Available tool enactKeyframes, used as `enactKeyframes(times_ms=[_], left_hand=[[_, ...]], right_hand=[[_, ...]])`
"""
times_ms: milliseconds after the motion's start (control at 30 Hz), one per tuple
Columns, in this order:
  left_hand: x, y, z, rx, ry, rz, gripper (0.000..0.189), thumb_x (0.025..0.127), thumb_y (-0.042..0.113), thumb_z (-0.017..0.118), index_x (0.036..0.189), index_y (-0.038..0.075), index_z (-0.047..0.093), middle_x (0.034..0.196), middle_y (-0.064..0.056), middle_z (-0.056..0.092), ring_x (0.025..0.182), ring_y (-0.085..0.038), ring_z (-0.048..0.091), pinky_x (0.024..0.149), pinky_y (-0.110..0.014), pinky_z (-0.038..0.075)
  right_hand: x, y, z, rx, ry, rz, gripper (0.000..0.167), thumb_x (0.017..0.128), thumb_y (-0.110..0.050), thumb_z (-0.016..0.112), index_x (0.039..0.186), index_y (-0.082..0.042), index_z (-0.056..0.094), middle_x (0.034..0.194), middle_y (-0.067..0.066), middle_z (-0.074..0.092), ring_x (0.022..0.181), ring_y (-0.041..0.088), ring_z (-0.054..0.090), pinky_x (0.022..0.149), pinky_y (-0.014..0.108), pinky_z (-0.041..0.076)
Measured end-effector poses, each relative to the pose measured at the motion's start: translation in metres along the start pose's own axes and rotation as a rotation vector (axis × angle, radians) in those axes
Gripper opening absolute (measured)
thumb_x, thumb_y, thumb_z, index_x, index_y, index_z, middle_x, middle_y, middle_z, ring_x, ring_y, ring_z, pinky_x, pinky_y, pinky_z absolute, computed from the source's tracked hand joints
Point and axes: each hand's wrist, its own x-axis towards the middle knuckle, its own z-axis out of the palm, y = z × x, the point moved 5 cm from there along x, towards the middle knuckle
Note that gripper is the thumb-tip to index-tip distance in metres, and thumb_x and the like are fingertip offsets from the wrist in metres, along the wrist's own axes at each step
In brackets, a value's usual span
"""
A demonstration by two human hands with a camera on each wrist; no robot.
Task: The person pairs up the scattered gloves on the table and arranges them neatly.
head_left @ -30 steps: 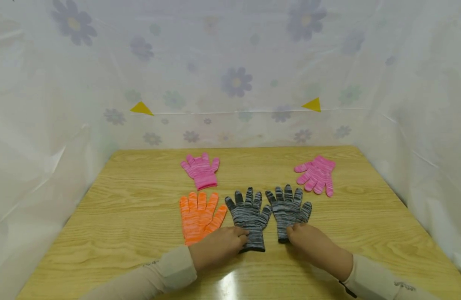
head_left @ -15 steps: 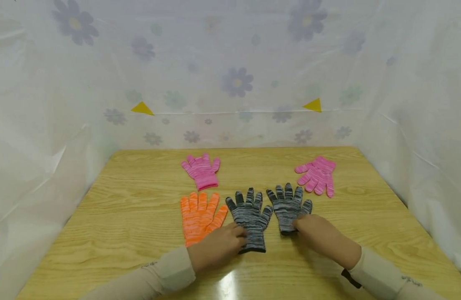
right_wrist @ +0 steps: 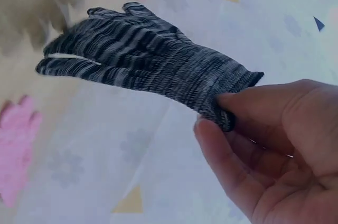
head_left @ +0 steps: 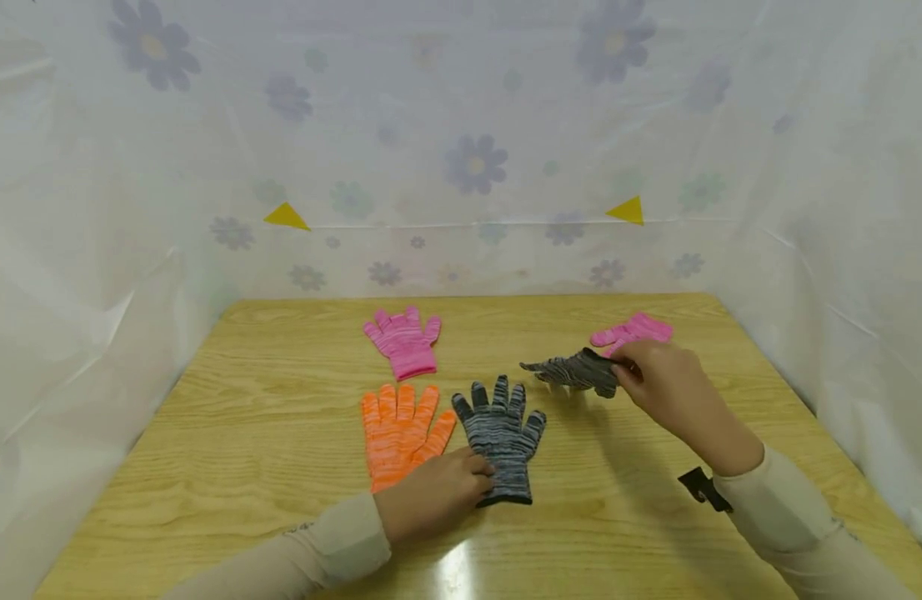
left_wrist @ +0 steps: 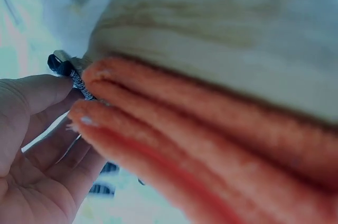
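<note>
Saw the raised glove up in the air over the right part of the tabletop. Pointed left with its fingers, cuff at the right end, its long way running sideways and almost level. Was pinched at a corner of the cuff between the thumb and fingers of the right hand. Looked soft, thin and knitted, with wavy gray and black stripes and a dark rim at the cuff.

Nearer the person, saw the flat glove, also gray and black, lying on the wood. Pointed to the back with its spread fingers, leaning a little left, cuff toward the near side. Was pinched at the left side, close to the cuff, by the left hand.

Just to the left, found the orange glove, knitted with pale streaks, fingers to the back, bottom partly covered by the left arm.

Farther back, saw the left pink glove, fingers away from the person, and the right pink glove, partly hidden behind the right hand.

Around the yellow-brown, wavy-grained tabletop, saw a creased white sheet with faded flowers and yellow triangles.
</note>
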Motion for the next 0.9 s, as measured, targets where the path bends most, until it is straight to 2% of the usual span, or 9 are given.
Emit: enactKeyframes(times_ms=[167,267,367,467,567,633,767,900], left_hand=[[0.000,0.000,0.000,-0.014,0.006,0.007,0.010,0.085,0.013,0.071,0.093,0.014,0.075,0.102,0.001,0.069,0.089,-0.009,0.062,0.078,-0.015,0.052],[0.000,0.000,-0.001,-0.025,0.003,0.005,0.010,0.083,0.014,0.072,0.093,0.013,0.075,0.102,0.001,0.069,0.089,-0.009,0.062,0.078,-0.014,0.052],[0.000,0.000,-0.002,-0.029,-0.009,-0.003,0.014,0.082,0.017,0.074,0.095,0.013,0.075,0.103,0.001,0.068,0.090,-0.009,0.063,0.080,-0.014,0.052],[0.000,0.000,-0.003,-0.017,-0.013,-0.007,0.017,0.081,0.018,0.074,0.097,0.012,0.074,0.103,0.001,0.068,0.090,-0.009,0.063,0.080,-0.014,0.052],[0.000,0.000,-0.004,-0.014,-0.009,-0.008,0.016,0.081,0.018,0.074,0.096,0.013,0.074,0.099,0.002,0.068,0.087,-0.007,0.062,0.077,-0.014,0.052],[0.000,0.000,-0.003,-0.016,-0.018,-0.014,0.012,0.082,0.017,0.073,0.094,0.014,0.074,0.096,0.003,0.067,0.085,-0.006,0.061,0.074,-0.014,0.052],[-0.001,-0.001,-0.002,-0.017,-0.048,-0.037,0.010,0.083,0.020,0.073,0.091,0.015,0.073,0.089,0.004,0.064,0.079,-0.005,0.058,0.068,-0.013,0.050],[-0.003,-0.003,-0.001,-0.019,-0.042,-0.044,0.008,0.083,0.022,0.073,0.088,0.016,0.073,0.082,0.005,0.062,0.074,-0.005,0.054,0.064,-0.013,0.048]], right_hand=[[0.007,-0.015,-0.010,0.042,0.180,-0.097,0.012,0.080,0.001,0.072,0.092,-0.001,0.070,0.076,0.006,0.065,0.059,0.011,0.056,0.049,0.027,0.049],[0.004,-0.033,0.001,0.086,0.203,-0.170,0.014,0.079,0.001,0.074,0.092,-0.002,0.069,0.079,0.006,0.066,0.063,0.010,0.060,0.051,0.025,0.052],[-0.005,-0.054,0.033,0.123,0.112,-0.234,0.013,0.079,-0.001,0.073,0.090,-0.004,0.068,0.079,0.003,0.064,0.061,0.007,0.056,0.050,0.020,0.049],[-0.017,-0.069,0.071,0.173,-0.071,-0.271,0.010,0.081,-0.002,0.072,0.089,-0.008,0.068,0.079,-0.001,0.063,0.063,0.005,0.056,0.052,0.018,0.048],[-0.025,-0.075,0.095,0.216,-0.197,-0.271,0.010,0.081,-0.003,0.073,0.084,-0.011,0.067,0.077,-0.003,0.063,0.066,0.006,0.058,0.055,0.019,0.050],[-0.027,-0.077,0.102,0.244,-0.234,-0.262,0.012,0.080,-0.004,0.074,0.081,-0.012,0.066,0.075,-0.005,0.063,0.068,0.006,0.059,0.057,0.020,0.050],[-0.026,-0.079,0.107,0.287,-0.252,-0.239,0.011,0.080,-0.007,0.075,0.079,-0.013,0.066,0.074,-0.006,0.063,0.068,0.005,0.059,0.058,0.019,0.051],[-0.027,-0.082,0.110,0.327,-0.297,-0.227,0.007,0.081,-0.007,0.073,0.082,-0.012,0.068,0.076,-0.004,0.065,0.069,0.005,0.060,0.061,0.018,0.052]])
